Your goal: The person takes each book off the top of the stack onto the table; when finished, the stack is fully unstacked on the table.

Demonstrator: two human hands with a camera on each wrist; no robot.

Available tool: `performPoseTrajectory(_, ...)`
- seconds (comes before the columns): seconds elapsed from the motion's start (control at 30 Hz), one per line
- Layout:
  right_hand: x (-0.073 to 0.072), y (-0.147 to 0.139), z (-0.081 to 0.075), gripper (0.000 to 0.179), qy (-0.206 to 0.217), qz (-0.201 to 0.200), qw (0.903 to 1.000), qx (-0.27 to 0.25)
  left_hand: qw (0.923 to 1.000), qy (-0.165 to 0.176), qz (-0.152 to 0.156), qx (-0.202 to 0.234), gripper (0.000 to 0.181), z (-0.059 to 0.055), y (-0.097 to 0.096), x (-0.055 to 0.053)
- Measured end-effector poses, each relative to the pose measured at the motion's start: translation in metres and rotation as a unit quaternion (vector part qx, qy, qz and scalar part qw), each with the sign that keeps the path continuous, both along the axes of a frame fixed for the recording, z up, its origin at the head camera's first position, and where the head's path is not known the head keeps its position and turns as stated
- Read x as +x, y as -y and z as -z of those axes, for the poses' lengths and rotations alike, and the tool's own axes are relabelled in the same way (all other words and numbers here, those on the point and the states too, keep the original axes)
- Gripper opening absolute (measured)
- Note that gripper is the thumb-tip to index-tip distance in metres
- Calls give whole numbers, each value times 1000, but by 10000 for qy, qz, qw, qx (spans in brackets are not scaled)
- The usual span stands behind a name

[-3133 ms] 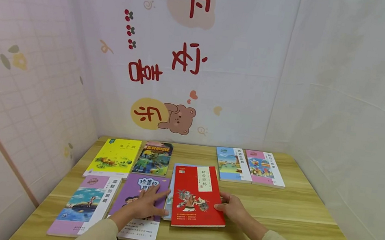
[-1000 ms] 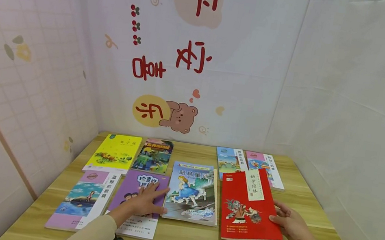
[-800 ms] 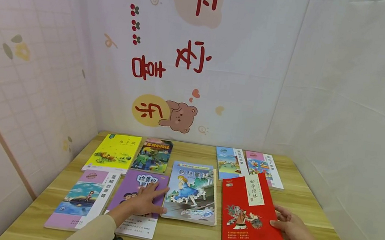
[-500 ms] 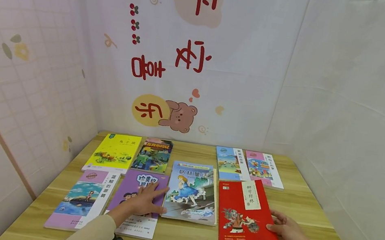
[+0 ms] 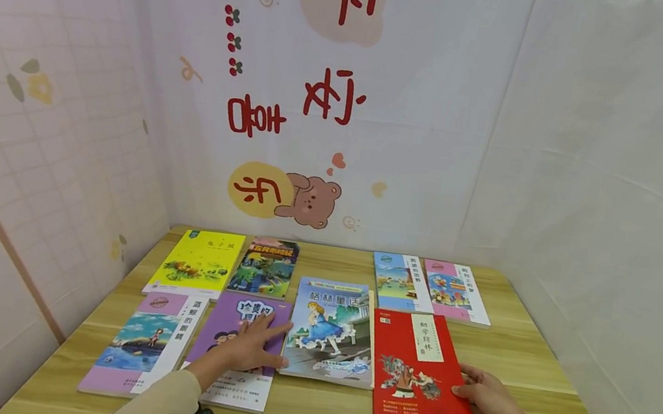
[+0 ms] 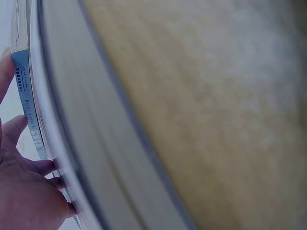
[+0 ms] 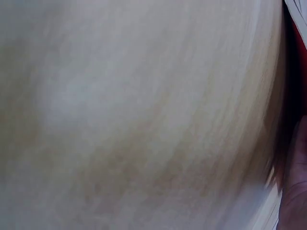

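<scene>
My right hand [image 5: 485,398] holds the right edge of a red paperback book [image 5: 414,406], thumb on the cover and fingers at the side, partly hidden. The red book lies just right of a light-blue book [image 5: 329,337] with a girl in a blue dress on it. Fingers spread, my left hand [image 5: 250,350] rests over a purple book [image 5: 226,309]; its thumb and forefinger reach the light-blue book's left edge. In the left wrist view fingertips touch a blue book spine [image 6: 29,103]. The right wrist view shows only part of the hand [image 7: 295,187] beside a red strip.
Left of the purple book lies a lilac-and-white book [image 5: 137,342]. Behind are a yellow book [image 5: 200,259] and a dark green one [image 5: 265,268]. At the back right lie a blue-and-white book [image 5: 395,283] and a pink one [image 5: 453,291]. Fabric walls enclose the wooden table [image 5: 536,377].
My right hand has taken the red book off the light-blue book, moved it right, then lowered it and brought it back slightly left, close beside that book. My left hand has stayed nearly still.
</scene>
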State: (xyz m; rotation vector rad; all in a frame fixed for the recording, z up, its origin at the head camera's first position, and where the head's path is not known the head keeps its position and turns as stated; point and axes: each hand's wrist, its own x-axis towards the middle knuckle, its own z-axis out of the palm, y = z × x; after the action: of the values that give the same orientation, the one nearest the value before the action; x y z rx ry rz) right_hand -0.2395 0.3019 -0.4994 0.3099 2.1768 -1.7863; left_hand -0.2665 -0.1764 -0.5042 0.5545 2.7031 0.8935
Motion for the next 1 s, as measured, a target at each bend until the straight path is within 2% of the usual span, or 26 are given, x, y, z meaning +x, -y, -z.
performPoseTrajectory(0.07, -1, 0, 1, 64, 15, -9, 9999, 129, 10000, -9, -1, -20, 79, 0, -1, 0)
performPoseTrajectory(0.17, -2, 0, -1, 62, -61, -60, 9978, 654, 10000, -24, 6, -35, 79, -1, -1, 0)
performPoseTrajectory(0.3, -3, 0, -7, 60, -433, -179, 9877, 1488, 10000, -5, -12, -16, 80, -1, -1, -1)
performPoseTrajectory(0.43, -5, 3, -12, 61, -676, -173, 9820, 1753, 10000, 15, -58, 24, 80, 0, -1, -1)
performPoseTrajectory(0.7, -11, 37, -19, 59, -724, -96, 9882, 1346, 10000, 14, -34, 14, 80, 0, -1, -1)
performPoseTrajectory(1.0, -27, 87, -25, 53, -771, -220, 9952, 552, 10000, 47, 16, 74, 84, -4, 1, 1)
